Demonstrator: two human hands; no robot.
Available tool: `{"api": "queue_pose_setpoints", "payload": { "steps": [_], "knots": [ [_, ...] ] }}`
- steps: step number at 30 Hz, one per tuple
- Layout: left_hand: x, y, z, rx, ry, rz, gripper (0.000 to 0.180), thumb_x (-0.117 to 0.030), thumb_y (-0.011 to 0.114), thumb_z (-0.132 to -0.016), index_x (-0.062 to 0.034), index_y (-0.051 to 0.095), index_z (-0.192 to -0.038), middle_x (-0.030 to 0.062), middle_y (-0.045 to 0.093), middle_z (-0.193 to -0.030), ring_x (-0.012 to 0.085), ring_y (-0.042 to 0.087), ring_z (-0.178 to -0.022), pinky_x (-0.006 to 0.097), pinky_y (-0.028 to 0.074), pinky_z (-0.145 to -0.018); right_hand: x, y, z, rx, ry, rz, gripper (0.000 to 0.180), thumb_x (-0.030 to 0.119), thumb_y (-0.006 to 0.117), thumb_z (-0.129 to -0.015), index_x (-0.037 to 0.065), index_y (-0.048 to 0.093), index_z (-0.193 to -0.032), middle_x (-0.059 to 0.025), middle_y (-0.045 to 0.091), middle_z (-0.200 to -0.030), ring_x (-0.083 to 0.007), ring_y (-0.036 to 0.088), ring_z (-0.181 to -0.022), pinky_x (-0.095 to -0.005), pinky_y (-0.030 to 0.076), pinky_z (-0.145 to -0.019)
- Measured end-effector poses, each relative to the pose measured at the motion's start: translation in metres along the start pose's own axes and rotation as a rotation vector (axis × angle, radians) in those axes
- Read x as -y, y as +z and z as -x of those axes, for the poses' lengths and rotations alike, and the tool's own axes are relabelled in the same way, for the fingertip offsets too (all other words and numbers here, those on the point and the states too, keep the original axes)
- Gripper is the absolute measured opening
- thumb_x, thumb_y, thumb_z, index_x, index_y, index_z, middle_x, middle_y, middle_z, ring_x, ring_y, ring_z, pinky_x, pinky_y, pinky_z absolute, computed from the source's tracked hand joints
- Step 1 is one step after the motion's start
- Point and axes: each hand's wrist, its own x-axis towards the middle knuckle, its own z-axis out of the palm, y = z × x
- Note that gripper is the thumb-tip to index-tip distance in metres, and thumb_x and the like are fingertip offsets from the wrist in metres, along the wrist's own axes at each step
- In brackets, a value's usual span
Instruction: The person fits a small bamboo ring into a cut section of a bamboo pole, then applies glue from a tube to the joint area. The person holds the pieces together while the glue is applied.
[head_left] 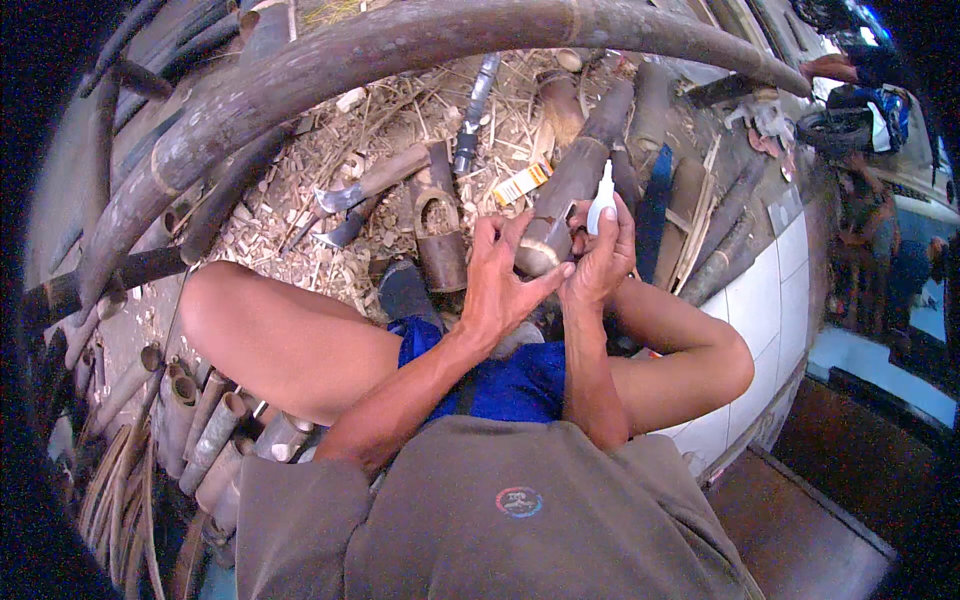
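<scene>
So your right hand (602, 262) has a white squeeze bottle (602, 212) gripped between thumb and fingers, and its skinny nozzle points away from you, long axis running pretty much straight ahead. The bottle sits just over the right side of a dark bamboo tube (577, 178), which also runs lengthwise away from you but slants off to your right, pale cut end facing you. Your left hand (493, 290) is spread in a C around that near end, thumb reaching toward your right hand; can't tell if it's actually grasping the tube. Left of that there's a yellow-and-white box (522, 184), then a notched bamboo piece (439, 250) and a wooden-handled blade (385, 178) on the wood shavings (275, 235). Farther out, a big bamboo pole (340, 75) arcs across everything.
</scene>
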Motion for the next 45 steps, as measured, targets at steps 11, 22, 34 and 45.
{"api": "queue_pose_setpoints", "payload": {
  "steps": [11,22,34,45],
  "knots": [
    [0.005,0.017,0.018,0.127,-0.122,0.247,0.071,-0.024,0.084,-0.078,-0.0006,0.057,-0.139,0.0266,0.056,-0.138,0.0369,0.053,-0.131,0.042,0.041,-0.111,-0.032,-0.023,-0.011,-0.131,-0.009,0.117,0.033,0.022,0.054,-0.105,0.001,0.056,-0.131,-0.0108,0.070,-0.101,-0.0110,0.062,-0.074,-0.0251,0.053,-0.063],
    [0.012,0.019,0.023,0.125,-0.266,0.364,0.065,-0.021,0.080,-0.083,0.0070,0.055,-0.137,0.0264,0.060,-0.135,0.0312,0.060,-0.126,0.038,0.045,-0.107,-0.031,-0.010,-0.007,-0.111,-0.023,0.203,0.032,0.020,0.055,-0.104,0.002,0.058,-0.131,-0.0079,0.069,-0.099,-0.0094,0.059,-0.070,-0.0240,0.051,-0.064],
    [0.043,0.014,-0.010,0.076,-0.432,0.390,0.052,-0.029,0.076,-0.087,0.0042,0.057,-0.122,0.0153,0.069,-0.101,0.0192,0.067,-0.088,0.031,0.056,-0.072,-0.033,0.021,-0.021,-0.014,0.006,0.209,0.031,0.022,0.060,-0.102,0.002,0.064,-0.125,-0.0051,0.070,-0.096,-0.0078,0.061,-0.072,-0.0229,0.048,-0.057],
    [0.067,0.001,-0.028,0.259,-0.907,1.103,0.055,-0.048,0.059,-0.098,-0.0003,0.055,-0.126,0.0171,0.070,-0.102,0.0276,0.073,-0.082,0.034,0.063,-0.066,-0.001,-0.002,-0.011,0.147,0.166,0.108,0.034,0.023,0.063,-0.100,0.002,0.063,-0.127,-0.0099,0.072,-0.099,-0.0119,0.064,-0.076,-0.0240,0.050,-0.057]
  ]
}}
